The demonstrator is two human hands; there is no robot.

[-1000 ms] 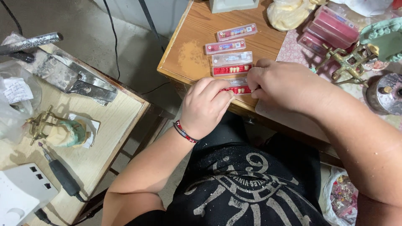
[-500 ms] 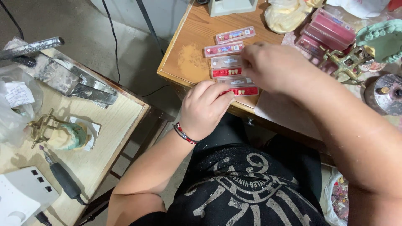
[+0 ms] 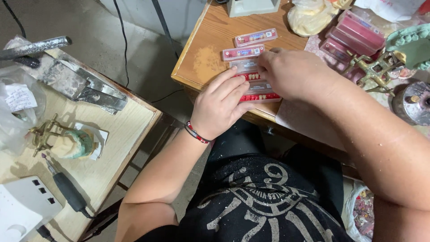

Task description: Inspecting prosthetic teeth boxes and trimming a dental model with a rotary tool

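Observation:
A column of narrow pink-and-red strips of artificial teeth (image 3: 256, 37) lies on a wooden table (image 3: 208, 58). My left hand (image 3: 220, 104) rests flat at the near end of the column, its fingers pressing the lowest red strip (image 3: 262, 97) by the table's front edge. My right hand (image 3: 291, 74) reaches over the middle strips, fingertips pinching a clear strip (image 3: 245, 66); it hides part of the strips beneath. A red beaded bracelet (image 3: 196, 132) circles my left wrist.
Stacked pink strip boxes (image 3: 358, 31) and a brass dental articulator with a green cast (image 3: 394, 54) stand at the right. A plastic bag (image 3: 311, 18) lies at the back. On a side table (image 3: 107, 148) to the left are a small articulator (image 3: 62, 141), a handpiece (image 3: 65, 188) and metal tools (image 3: 85, 87).
My right hand has moved up the column from the lowest strip to the middle strips. My left hand has stayed on the lowest strip, its fingers spreading flatter.

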